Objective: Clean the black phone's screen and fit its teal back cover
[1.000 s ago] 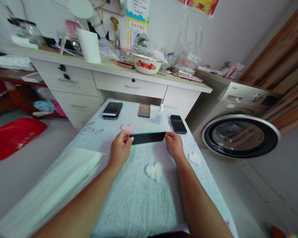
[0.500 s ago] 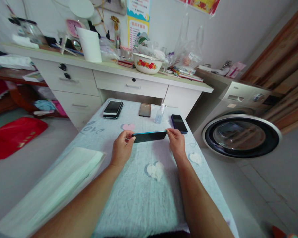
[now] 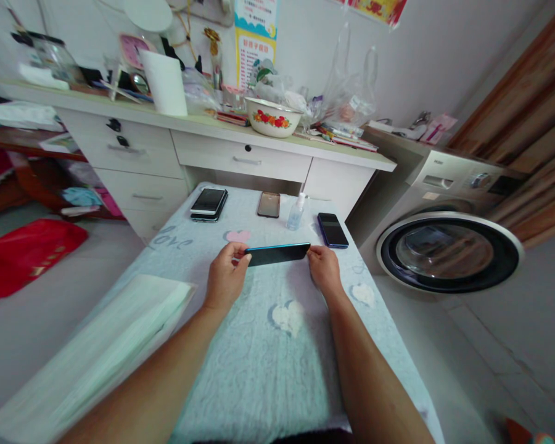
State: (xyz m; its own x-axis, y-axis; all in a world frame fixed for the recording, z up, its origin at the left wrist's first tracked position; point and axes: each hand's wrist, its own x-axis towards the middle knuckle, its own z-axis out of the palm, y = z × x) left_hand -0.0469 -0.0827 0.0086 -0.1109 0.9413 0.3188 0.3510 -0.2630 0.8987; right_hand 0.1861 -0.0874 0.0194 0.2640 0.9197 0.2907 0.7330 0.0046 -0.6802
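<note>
A white desk [image 3: 333,179] with drawers runs along a wall, a cloth-covered table [image 3: 259,370] in front of it and a silver front-loading washing machine [image 3: 437,191] to the right. A red bag [image 3: 37,253] lies on the floor at left, and a pale, flat packet [image 3: 102,351] lies along the table's left side. On the desk sits a white enamel basin [image 3: 259,126] painted with red flowers.

Over the table, a person's left hand [image 3: 226,274] pinches one end of a black smartphone [image 3: 277,254] between thumb and fingers, while the right hand [image 3: 324,268] grips the other end by its fingertips. The handset is held sideways, tilted, its dark face toward the wearer; whether its lower edge meets the cloth cannot be told.

Beyond it, left to right, are a stack of phones [image 3: 209,203], a brownish phone case [image 3: 269,205], an upright clear spray bottle [image 3: 295,214] and a dark blue-edged phone [image 3: 333,230], lying near the right hand.
</note>
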